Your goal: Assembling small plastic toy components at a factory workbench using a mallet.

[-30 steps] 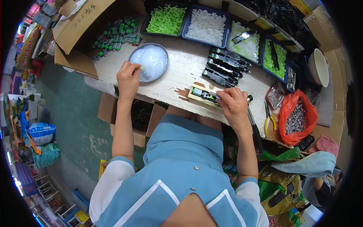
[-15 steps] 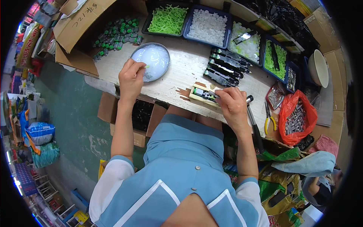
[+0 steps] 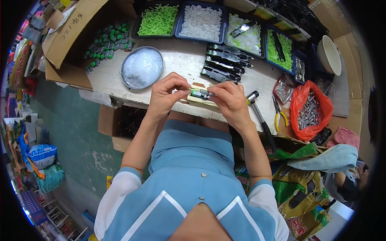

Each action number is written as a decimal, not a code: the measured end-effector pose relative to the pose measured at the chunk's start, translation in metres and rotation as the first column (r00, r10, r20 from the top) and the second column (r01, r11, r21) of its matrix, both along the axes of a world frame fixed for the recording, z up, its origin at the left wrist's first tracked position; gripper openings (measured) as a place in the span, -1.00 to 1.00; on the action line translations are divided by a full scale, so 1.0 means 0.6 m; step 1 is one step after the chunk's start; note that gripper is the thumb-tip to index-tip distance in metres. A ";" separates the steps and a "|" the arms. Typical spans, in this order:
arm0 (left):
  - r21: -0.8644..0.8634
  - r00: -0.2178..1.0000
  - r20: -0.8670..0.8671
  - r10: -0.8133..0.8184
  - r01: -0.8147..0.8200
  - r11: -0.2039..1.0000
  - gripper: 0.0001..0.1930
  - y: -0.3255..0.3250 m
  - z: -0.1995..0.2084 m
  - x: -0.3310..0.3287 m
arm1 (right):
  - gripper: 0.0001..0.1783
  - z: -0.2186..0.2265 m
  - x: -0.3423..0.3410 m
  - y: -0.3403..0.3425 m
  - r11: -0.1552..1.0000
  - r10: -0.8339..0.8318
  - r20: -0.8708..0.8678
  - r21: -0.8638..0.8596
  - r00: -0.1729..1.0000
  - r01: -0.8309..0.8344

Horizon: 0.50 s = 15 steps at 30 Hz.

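My left hand [image 3: 168, 93] is closed in a pinch on a small light-green piece, mostly hidden by the fingertips. Opposite it, my right hand [image 3: 230, 100] grips a small grey cylinder [image 3: 205, 92] between thumb and fingers. Both sets of fingertips meet over a pale yellow block [image 3: 195, 99] at the table's near edge, in which a black-and-green part [image 3: 198, 94] lies. Whether the green piece touches the cylinder, I cannot tell. Beyond the hands lies a row of several black strip-shaped parts [image 3: 225, 62]. A round metal dish [image 3: 160, 75] with whitish contents stands to the left.
Trays of green strips [image 3: 159, 20], white pieces [image 3: 201, 22] and green pieces [image 3: 281, 50] line the back. Grey-green cylinders [image 3: 108, 44] lie by a cardboard box [image 3: 68, 36]. At right are a hammer [image 3: 263, 120], pliers [image 3: 280, 114] and a red bag [image 3: 299, 96] of grey cylinders.
My left hand has moved right from the round dish to the pale block, carrying the green piece. My right hand still holds the grey cylinder there. The whole view has shifted slightly.
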<state>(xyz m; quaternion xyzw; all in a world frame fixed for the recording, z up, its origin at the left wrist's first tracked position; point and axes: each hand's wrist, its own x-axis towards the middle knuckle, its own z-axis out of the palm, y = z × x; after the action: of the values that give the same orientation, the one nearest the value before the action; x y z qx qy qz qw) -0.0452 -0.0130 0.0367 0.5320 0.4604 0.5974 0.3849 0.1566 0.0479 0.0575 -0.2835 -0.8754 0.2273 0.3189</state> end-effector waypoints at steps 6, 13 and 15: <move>-0.057 0.999 0.047 -0.022 0.024 0.998 -0.87 0.001 0.005 0.014 | -0.73 0.001 0.010 0.002 1.000 0.007 -0.015 -0.013 1.000 -0.007; 0.040 0.990 -0.139 -0.023 0.029 0.999 -0.84 -0.001 0.001 0.019 | -0.77 0.006 0.014 0.001 0.996 0.009 0.048 0.085 0.999 -0.013; 0.058 0.977 -0.212 -0.026 0.039 0.998 -0.83 0.000 0.001 0.026 | -0.77 0.003 0.018 0.001 0.997 0.021 0.065 0.078 0.998 -0.026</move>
<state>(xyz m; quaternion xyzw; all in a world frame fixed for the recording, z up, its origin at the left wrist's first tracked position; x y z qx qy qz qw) -0.0295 -0.0131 0.0374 0.6116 0.4711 0.5452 0.3267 0.1674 0.0487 0.0593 -0.2675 -0.8967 0.1872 0.2987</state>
